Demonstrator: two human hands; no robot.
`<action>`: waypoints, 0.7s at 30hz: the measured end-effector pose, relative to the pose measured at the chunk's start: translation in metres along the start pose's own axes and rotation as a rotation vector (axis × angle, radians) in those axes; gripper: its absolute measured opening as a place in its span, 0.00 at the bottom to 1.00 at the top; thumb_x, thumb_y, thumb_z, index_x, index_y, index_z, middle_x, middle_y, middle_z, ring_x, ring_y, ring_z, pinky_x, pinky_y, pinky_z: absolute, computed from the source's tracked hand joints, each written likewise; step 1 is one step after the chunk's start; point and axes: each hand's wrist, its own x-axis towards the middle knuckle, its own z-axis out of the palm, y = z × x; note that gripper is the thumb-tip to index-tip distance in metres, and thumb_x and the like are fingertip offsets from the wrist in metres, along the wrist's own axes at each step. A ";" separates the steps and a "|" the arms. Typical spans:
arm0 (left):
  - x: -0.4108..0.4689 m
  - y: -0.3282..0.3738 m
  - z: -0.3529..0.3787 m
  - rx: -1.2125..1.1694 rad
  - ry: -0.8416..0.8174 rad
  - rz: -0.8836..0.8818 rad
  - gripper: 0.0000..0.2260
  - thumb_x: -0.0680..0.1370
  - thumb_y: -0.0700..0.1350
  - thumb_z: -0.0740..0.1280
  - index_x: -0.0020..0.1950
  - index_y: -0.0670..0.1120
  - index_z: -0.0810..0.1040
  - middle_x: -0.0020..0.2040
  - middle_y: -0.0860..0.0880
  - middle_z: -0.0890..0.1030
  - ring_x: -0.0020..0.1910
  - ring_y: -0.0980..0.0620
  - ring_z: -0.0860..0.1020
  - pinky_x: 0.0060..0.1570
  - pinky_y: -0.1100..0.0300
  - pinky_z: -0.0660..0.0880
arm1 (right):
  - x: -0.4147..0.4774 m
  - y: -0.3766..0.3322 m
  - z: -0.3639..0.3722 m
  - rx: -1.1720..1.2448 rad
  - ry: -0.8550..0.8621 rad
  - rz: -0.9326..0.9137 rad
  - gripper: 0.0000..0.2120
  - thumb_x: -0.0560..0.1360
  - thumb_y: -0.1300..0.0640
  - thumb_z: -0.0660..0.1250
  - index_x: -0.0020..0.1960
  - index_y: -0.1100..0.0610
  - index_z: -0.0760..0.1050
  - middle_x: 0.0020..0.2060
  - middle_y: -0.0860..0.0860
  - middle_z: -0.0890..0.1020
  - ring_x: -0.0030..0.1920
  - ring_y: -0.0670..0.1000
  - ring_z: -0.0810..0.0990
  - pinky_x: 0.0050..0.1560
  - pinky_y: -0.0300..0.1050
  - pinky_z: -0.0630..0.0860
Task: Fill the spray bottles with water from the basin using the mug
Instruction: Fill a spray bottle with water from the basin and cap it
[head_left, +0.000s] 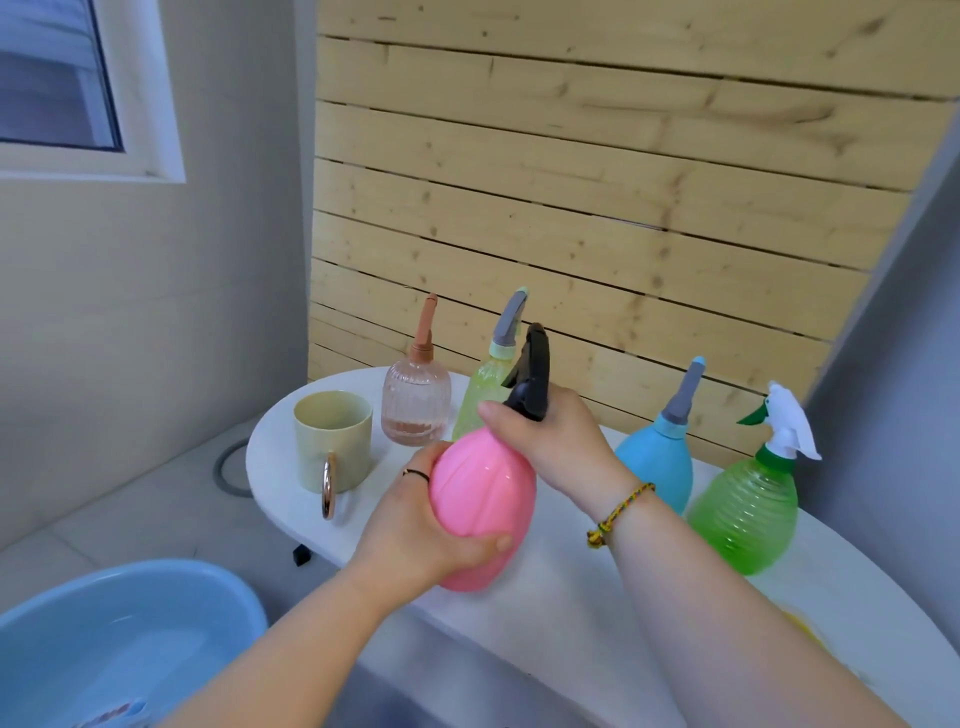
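A pink spray bottle (480, 499) with a black trigger head (535, 371) stands tilted on the white table (571, 587). My left hand (415, 525) grips its body from below. My right hand (556, 441) grips the black head at the neck. A pale green mug (332, 441) with a copper handle stands to the left on the table. The blue basin (119, 639), holding water, sits low at the bottom left.
Behind the pink bottle stand a ribbed clear pink bottle (415, 402) and a yellow-green bottle (485, 384). To the right are a blue bottle (660, 457) and a green bottle (748, 504) with a white trigger. A wooden slat wall (597, 182) backs the table.
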 end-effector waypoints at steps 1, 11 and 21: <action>0.000 0.002 -0.003 -0.022 -0.010 0.001 0.40 0.44 0.62 0.67 0.55 0.61 0.61 0.46 0.67 0.68 0.43 0.70 0.70 0.36 0.78 0.69 | 0.002 -0.001 -0.001 0.031 -0.006 -0.023 0.16 0.72 0.56 0.68 0.30 0.54 0.64 0.27 0.47 0.67 0.28 0.43 0.65 0.32 0.39 0.62; 0.003 0.000 -0.018 -0.284 -0.130 -0.047 0.37 0.46 0.58 0.70 0.54 0.54 0.71 0.46 0.57 0.79 0.42 0.63 0.78 0.35 0.73 0.73 | 0.010 0.013 -0.009 0.585 -0.145 0.074 0.08 0.69 0.64 0.70 0.41 0.57 0.71 0.32 0.51 0.76 0.27 0.43 0.75 0.32 0.36 0.72; 0.003 0.005 -0.019 -0.275 -0.068 -0.044 0.31 0.47 0.60 0.70 0.48 0.57 0.71 0.47 0.57 0.79 0.46 0.61 0.78 0.39 0.69 0.74 | -0.002 0.005 0.011 0.630 -0.256 0.051 0.14 0.69 0.46 0.61 0.47 0.53 0.78 0.43 0.47 0.81 0.44 0.45 0.79 0.50 0.42 0.76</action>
